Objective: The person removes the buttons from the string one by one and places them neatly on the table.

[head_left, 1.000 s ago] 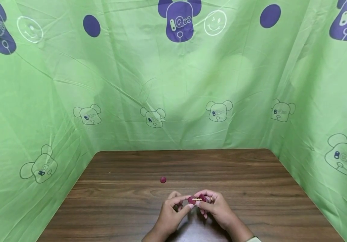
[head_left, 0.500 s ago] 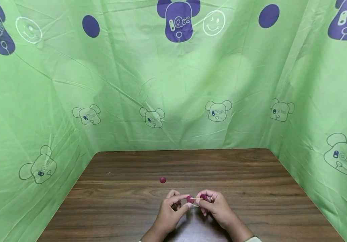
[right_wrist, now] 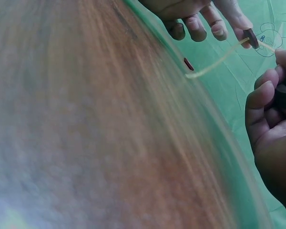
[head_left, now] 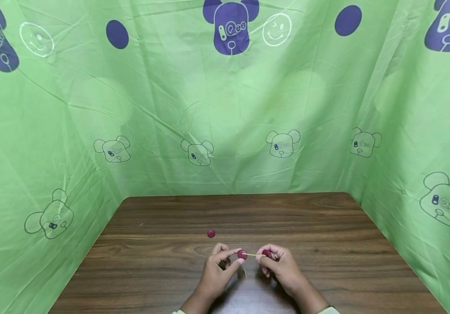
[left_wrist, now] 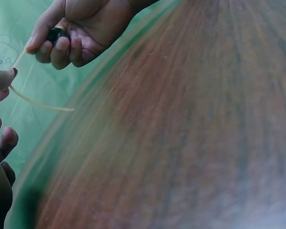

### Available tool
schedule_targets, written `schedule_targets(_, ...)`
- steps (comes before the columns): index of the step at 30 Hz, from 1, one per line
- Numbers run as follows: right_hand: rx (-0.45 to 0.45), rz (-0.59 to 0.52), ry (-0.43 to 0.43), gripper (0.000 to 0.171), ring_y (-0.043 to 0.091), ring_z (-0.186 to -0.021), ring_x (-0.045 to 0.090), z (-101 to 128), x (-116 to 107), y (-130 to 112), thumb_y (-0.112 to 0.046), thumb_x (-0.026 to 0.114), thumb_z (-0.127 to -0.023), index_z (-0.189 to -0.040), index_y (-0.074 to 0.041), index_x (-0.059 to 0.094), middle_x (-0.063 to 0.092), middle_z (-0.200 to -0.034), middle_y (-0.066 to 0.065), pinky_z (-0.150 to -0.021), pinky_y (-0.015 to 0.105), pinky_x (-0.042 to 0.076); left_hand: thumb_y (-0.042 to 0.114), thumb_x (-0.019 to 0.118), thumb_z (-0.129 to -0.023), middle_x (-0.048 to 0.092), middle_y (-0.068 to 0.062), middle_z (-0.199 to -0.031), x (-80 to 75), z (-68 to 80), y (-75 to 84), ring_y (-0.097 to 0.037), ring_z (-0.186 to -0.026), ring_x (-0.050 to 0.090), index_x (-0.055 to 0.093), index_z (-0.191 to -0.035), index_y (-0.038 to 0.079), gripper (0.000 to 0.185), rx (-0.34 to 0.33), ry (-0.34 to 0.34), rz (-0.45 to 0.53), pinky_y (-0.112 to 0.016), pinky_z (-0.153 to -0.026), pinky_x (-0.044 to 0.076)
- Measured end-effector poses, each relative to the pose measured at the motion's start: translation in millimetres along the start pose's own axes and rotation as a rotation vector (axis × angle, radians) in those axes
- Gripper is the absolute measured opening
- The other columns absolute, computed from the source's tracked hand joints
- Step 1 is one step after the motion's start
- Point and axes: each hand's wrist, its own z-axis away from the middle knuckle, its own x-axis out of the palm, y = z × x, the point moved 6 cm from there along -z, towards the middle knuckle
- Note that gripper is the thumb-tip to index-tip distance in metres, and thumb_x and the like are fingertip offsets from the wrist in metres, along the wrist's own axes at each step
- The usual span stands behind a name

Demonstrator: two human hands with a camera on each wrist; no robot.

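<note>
A green printed drape (head_left: pixel 233 100) backs the desk (head_left: pixel 150 253). Above its near part, the hands have parted, exposing more yellow cord (head_left: pixel 252 254), apparently drawn through the red disc (head_left: pixel 242 254) the left hand (head_left: pixel 217 269) pinches. The right hand (head_left: pixel 284 267) grips cord and another red piece (head_left: pixel 267 253). The taut stretch runs left to right; its tail droops near.

In front of you stretches a brown wood-grain table (head_left: pixel 162 266) with rounded far corners, one small dark-red disc (head_left: pixel 211 233) lying slightly left of centre.
</note>
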Motion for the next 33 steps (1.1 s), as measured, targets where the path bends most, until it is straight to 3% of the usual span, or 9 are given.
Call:
schedule_targets(9, -0.031, -0.036, 0.032, 0.028, 0.006, -0.060, 0.058, 0, -5, -3, -0.003, 0.072, -0.100, -0.108, 0.022, 0.062, 0.063, -0.069, -0.005, -0.058, 0.019, 0.051, 0.008, 0.090, -0.089, 0.056, -0.020, -0.099, -8.6, -4.6, -4.7, -0.018, -0.065, 0.052, 0.086, -0.115, 0.010, 0.026, 0.015, 0.053, -0.005, -0.015, -0.061, 0.045)
schedule_targets(12, -0.038, -0.054, 0.050, 0.029, 0.006, -0.059, 0.058, 0, -8, -4, -0.002, 0.072, -0.100, -0.108, 0.024, 0.061, 0.063, -0.069, -0.005, -0.058, 0.019, 0.052, 0.009, 0.090, -0.089, 0.054, -0.015, -0.099, -11.0, -5.4, -7.5, -0.014, -0.067, 0.052, 0.086, -0.114, 0.011, 0.025, 0.000, 0.068, -0.008, -0.015, -0.063, 0.046)
schedule_targets(18, -0.047, -0.058, 0.108, 0.028, 0.007, -0.058, 0.058, -1, -17, -6, -0.001, 0.072, -0.099, -0.107, 0.024, 0.061, 0.063, -0.068, -0.004, -0.057, 0.020, 0.052, 0.007, 0.090, -0.088, 0.053, -0.011, -0.098, -13.4, -7.0, -8.4, -0.032, -0.066, 0.053, 0.086, -0.112, 0.008, 0.024, 0.038, 0.116, -0.009, -0.017, -0.063, 0.046)
schedule_targets(24, -0.049, -0.088, 0.179, 0.025, 0.008, -0.058, 0.058, -1, -25, -9, 0.001, 0.071, -0.099, -0.106, 0.022, 0.060, 0.063, -0.068, -0.003, -0.055, 0.020, 0.052, 0.007, 0.089, -0.089, 0.054, -0.008, -0.099, -13.7, -8.7, -8.3, -0.018, -0.064, 0.052, 0.086, -0.110, 0.008, 0.022, 0.045, 0.134, -0.014, -0.017, -0.062, 0.045)
schedule_targets(33, -0.089, -0.121, 0.190, 0.013, 0.007, -0.057, 0.058, 0, -28, -10, 0.003, 0.068, -0.100, -0.100, 0.015, 0.062, 0.062, -0.068, -0.003, -0.054, 0.019, 0.051, 0.003, 0.089, -0.088, 0.053, -0.012, -0.101, -19.4, -11.8, -15.8, -0.028, -0.067, 0.053, 0.086, -0.111, 0.007, 0.023, 0.063, 0.175, -0.004, -0.019, -0.063, 0.048)
